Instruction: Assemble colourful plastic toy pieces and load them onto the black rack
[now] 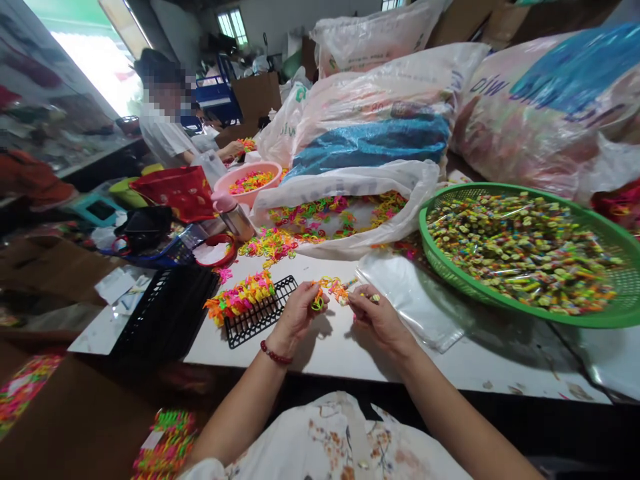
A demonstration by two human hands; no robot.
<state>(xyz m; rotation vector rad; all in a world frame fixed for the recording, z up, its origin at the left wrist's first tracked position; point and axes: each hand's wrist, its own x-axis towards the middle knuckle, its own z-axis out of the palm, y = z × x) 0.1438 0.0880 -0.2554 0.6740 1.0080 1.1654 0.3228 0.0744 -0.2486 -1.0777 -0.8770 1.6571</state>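
My left hand [296,312] and my right hand [375,313] meet over the white table [330,347], both pinched on a small bunch of colourful hair ties [333,289] held between them. My left wrist wears a red bead bracelet [275,355]. Just left of my hands lies a black plastic rack [257,313] with a row of bundled neon hair ties [240,297] on it. A flat clear plastic bag [415,297] lies to the right of my right hand.
A green basket [620,319] full of packed ties sits at right. An open white sack of loose ties [345,220], big filled sacks, a pink bowl [250,181], a bottle [235,217] and a black crate [165,317] surround the table. Another person sits at far left.
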